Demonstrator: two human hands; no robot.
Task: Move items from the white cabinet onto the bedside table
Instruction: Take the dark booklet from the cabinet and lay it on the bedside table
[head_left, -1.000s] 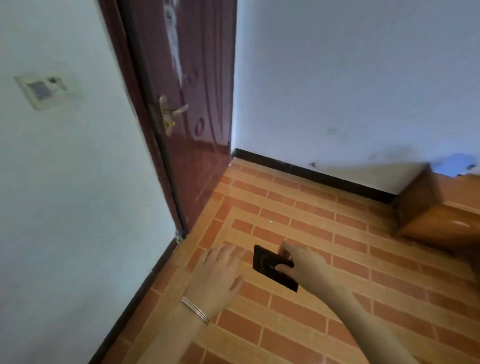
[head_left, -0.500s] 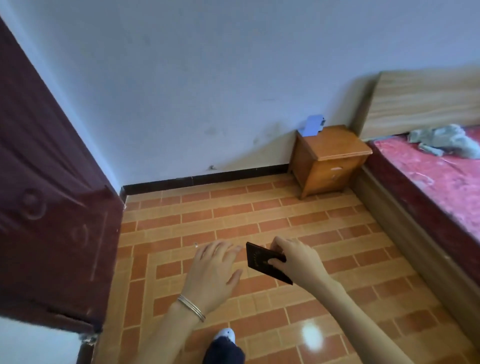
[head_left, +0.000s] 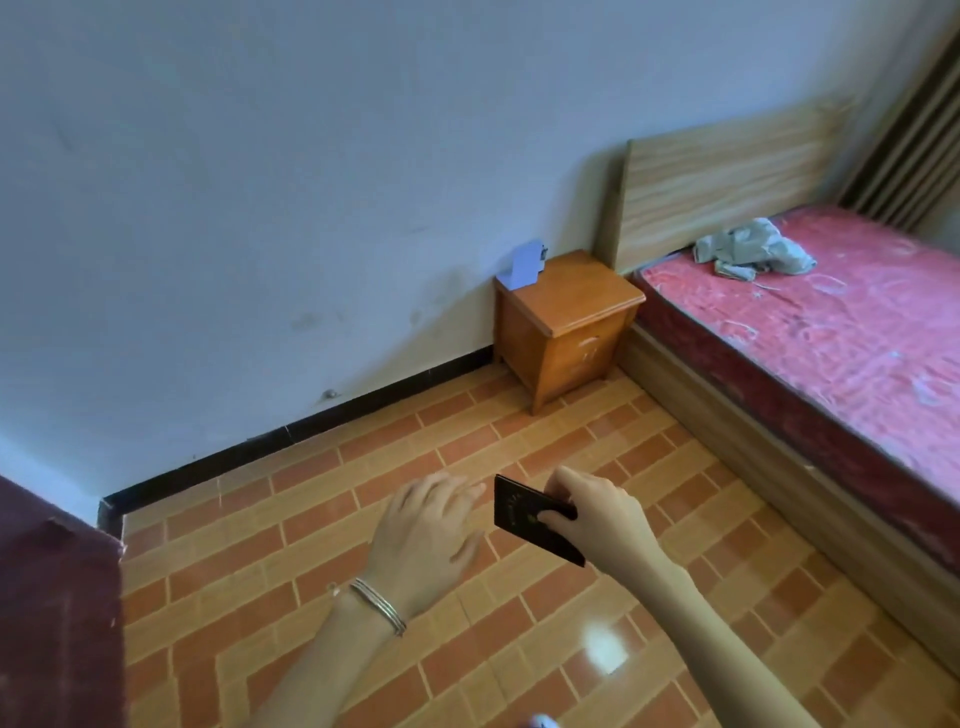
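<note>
Dark booklet (head_left: 530, 519), thin and flat, with faint gold print on its cover, held in the air over the tiled floor (head_left: 467, 597), low in the middle of the view. Pinched at its right end by the right hand (head_left: 602, 512), thumb on the cover and fingers closed behind it. Tilted, left edge higher, lower corner poking out below the palm. Just left of it, the left hand (head_left: 423, 535), palm down, fingers loosely spread and holding nothing, fingertips near the booklet's left edge but apart from it. Thin silver bangles (head_left: 379, 605) around the left wrist.

Well beyond the hands, standing in the corner against the pale wall (head_left: 260, 182): wooden bedside table (head_left: 571, 312), orange-brown, with a small pale blue box-like item (head_left: 524, 270) at the back of its top, touching the wall. Right beside the table, the bed's light wooden headboard (head_left: 727, 176) and a red patterned mattress (head_left: 831, 322) with a crumpled grey-green cloth (head_left: 753, 252) near its head. Dark red door (head_left: 52, 597) at the lower left edge. Black skirting along the wall's foot.
</note>
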